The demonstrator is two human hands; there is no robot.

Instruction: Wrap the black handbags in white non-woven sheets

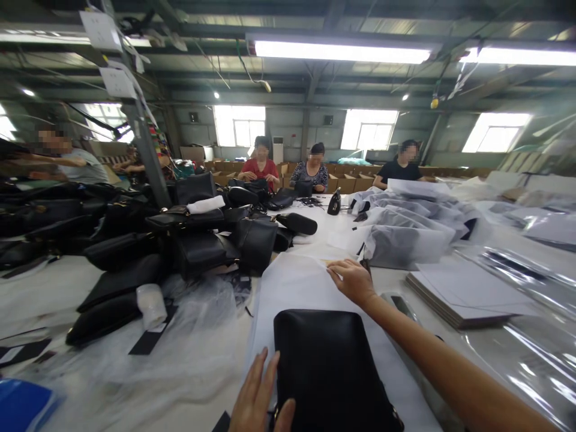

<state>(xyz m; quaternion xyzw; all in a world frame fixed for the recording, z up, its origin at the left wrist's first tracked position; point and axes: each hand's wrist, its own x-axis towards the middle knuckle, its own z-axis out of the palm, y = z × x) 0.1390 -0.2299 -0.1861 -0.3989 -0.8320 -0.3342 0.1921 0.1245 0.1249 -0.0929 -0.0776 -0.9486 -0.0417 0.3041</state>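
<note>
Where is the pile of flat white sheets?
In the head view, the pile is on the right, beyond the right arm and beside shiny clear plastic.

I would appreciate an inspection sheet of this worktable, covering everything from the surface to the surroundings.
Surface: white tabletop, largely covered.
Job's things: black bag lying on a white sheet.
Clutter: heaped black bags to the left; stacked boards and clear plastic film to the right.
Grippers: bare hands; left hand open at the bag's left edge, right hand pinching the sheet's far edge.
Cables: none seen across the table; cords hang overhead, one with a yellow fitting.
Surroundings: people beyond the table, cardboard boxes behind them.
</note>
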